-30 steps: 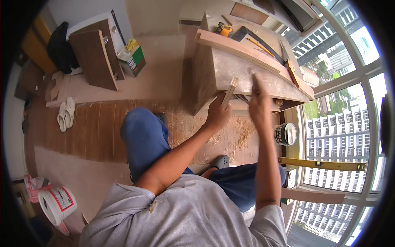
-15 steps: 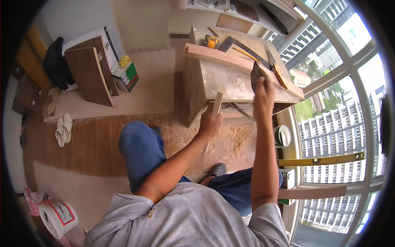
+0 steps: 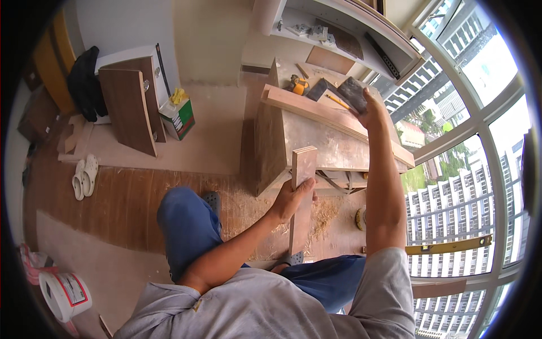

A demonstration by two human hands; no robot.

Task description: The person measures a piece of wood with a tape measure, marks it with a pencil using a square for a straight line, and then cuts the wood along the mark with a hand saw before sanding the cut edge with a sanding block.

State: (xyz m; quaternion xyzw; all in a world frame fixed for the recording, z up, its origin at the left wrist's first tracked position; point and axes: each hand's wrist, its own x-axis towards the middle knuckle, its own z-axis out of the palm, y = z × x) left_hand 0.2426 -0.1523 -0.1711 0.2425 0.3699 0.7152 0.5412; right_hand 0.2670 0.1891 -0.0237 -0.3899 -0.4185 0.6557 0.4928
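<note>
My left hand (image 3: 292,200) is closed round a narrow plywood board (image 3: 303,217), held upright over the floor in front of the bench. My right hand (image 3: 372,110) reaches across the bench and grips a dark flat sheet (image 3: 352,93), which looks like sandpaper, by its near right edge. Beside that hand lie a yellow pencil (image 3: 337,101) and a dark carpenter's square (image 3: 319,88). A long pale timber (image 3: 333,118) runs across the bench top just below them.
The wooden bench (image 3: 316,144) also bears a yellow tape measure (image 3: 298,85). Wood shavings (image 3: 323,217) litter the floor. Brown panels (image 3: 124,104) lean at the left near a green box (image 3: 178,118). A yellow spirit level (image 3: 449,246) lies by the windows.
My left hand has turned the board so its broad face shows, and lowered it slightly. My right hand has moved farther out and right, with the dark sheet now flatter. The view has shifted.
</note>
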